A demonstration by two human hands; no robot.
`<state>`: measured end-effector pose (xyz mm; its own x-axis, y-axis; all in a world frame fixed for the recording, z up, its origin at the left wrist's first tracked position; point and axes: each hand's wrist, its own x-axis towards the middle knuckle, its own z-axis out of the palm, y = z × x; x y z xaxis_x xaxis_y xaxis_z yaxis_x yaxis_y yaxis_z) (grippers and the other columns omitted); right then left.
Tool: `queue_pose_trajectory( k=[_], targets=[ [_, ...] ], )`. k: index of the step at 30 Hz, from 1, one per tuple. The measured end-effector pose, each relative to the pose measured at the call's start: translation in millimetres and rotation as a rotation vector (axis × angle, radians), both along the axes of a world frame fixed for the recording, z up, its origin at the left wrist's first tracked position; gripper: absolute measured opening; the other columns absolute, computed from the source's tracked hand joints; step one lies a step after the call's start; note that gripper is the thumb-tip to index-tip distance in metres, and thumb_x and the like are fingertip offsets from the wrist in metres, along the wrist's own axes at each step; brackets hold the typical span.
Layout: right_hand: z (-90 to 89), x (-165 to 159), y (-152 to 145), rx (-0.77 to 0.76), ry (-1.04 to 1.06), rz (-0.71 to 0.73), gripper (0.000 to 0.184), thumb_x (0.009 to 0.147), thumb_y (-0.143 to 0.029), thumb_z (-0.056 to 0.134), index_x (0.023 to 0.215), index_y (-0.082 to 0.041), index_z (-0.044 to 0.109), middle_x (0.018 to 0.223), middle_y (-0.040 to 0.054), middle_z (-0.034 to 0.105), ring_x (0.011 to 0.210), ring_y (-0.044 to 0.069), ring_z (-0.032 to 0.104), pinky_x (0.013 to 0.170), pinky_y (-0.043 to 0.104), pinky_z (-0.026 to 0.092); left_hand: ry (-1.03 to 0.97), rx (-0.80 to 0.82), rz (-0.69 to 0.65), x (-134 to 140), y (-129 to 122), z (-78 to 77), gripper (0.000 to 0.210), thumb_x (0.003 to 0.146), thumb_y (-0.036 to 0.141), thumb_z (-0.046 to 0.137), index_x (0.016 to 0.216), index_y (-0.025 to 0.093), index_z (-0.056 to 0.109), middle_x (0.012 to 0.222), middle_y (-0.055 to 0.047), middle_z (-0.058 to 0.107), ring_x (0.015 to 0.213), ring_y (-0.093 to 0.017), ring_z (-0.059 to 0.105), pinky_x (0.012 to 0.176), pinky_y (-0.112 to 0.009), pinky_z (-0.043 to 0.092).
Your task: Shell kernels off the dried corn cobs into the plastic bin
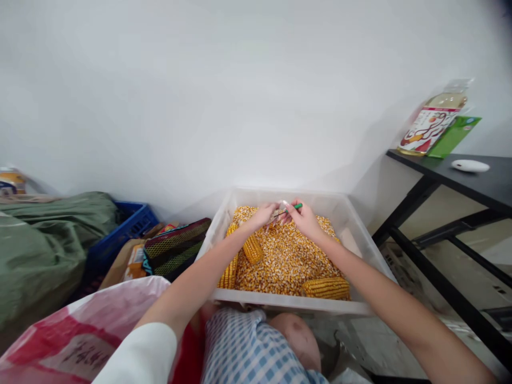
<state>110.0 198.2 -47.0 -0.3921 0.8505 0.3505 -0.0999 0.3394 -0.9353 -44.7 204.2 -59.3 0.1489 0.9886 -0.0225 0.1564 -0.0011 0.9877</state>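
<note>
My right hand is closed on a thin tool with a green handle, held above the loose corn kernels. Its slim dark shaft points left, toward my left hand. The fingers of my left hand are pinched close to the shaft's end; what they hold is too small to make out. A small clear or whitish piece shows between the hands. Below my left forearm, a corn cob lies on the kernels, with another cob along the left wall. A third cob rests at the front right.
The kernels fill a translucent plastic bin against the white wall. At right stands a black table bearing a bottle, a green carton and a white object. A red-and-white sack and a blue crate are at left.
</note>
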Motion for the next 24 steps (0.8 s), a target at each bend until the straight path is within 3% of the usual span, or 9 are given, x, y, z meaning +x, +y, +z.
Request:
queue_pose_trajectory(
  k=[3,6,10,13,18,24],
  targets=[
    [-2.2,3,6,-0.026,-0.017,0.057,0.035,0.075,-0.052,0.055,0.073,-0.019,0.045,0.058,-0.0012,0.063,0.048,0.011,0.059,0.05,0.024,0.049,0.221,0.135,-0.039,2,-1,-1.3,0.039,0.082,0.042,0.037,0.059,0.015,0.053,0.049,-0.001,0.051,0.039,-0.01,0.042,0.036,-0.02,0.029],
    [-13.4,-1,3,-0.048,-0.07,0.108,0.035,0.075,-0.053,0.054,0.072,-0.019,0.046,0.054,-0.0015,0.062,0.046,0.012,0.059,0.047,0.025,0.049,0.272,0.242,-0.076,3,0,0.1,0.044,0.084,0.043,0.032,0.057,0.015,0.052,0.051,-0.001,0.051,0.047,-0.01,0.046,0.044,-0.02,0.035],
    [-32.5,-10,-6,-0.031,-0.216,0.203,0.035,0.073,-0.053,0.055,0.067,-0.02,0.048,0.05,-0.0017,0.061,0.042,0.013,0.058,0.042,0.026,0.048,0.234,0.34,0.111,-6,5,9.1,0.043,0.083,0.049,0.035,0.063,0.015,0.052,0.056,-0.001,0.053,0.05,-0.01,0.046,0.046,-0.02,0.035],
    [-33.0,-9,-4,-0.024,-0.223,0.147,0.034,0.074,-0.053,0.055,0.067,-0.02,0.047,0.05,-0.0022,0.06,0.041,0.013,0.056,0.041,0.025,0.046,0.082,0.205,0.175,-22,11,13.9,0.042,0.083,0.05,0.031,0.068,0.016,0.05,0.056,-0.001,0.055,0.043,-0.01,0.044,0.039,-0.02,0.03],
    [-13.6,-3,1,-0.065,-0.081,0.041,0.036,0.075,-0.054,0.053,0.071,-0.019,0.047,0.055,-0.0007,0.063,0.044,0.011,0.057,0.045,0.023,0.047,-0.298,-0.073,-0.021,-35,18,9.2,0.051,0.082,0.054,0.017,0.062,0.018,0.048,0.046,-0.001,0.047,0.036,-0.01,0.04,0.034,-0.021,0.025],
    [2.0,-6,-7,0.025,0.079,-0.073,0.038,0.077,-0.054,0.051,0.083,-0.017,0.057,0.077,0.0046,0.068,0.065,0.015,0.064,0.052,0.024,0.05,-0.412,-0.164,-0.043,-21,18,2.6,0.033,0.08,0.043,0.041,0.067,0.014,0.053,0.052,-0.001,0.051,0.041,-0.008,0.044,0.037,-0.02,0.03]
  ],
)
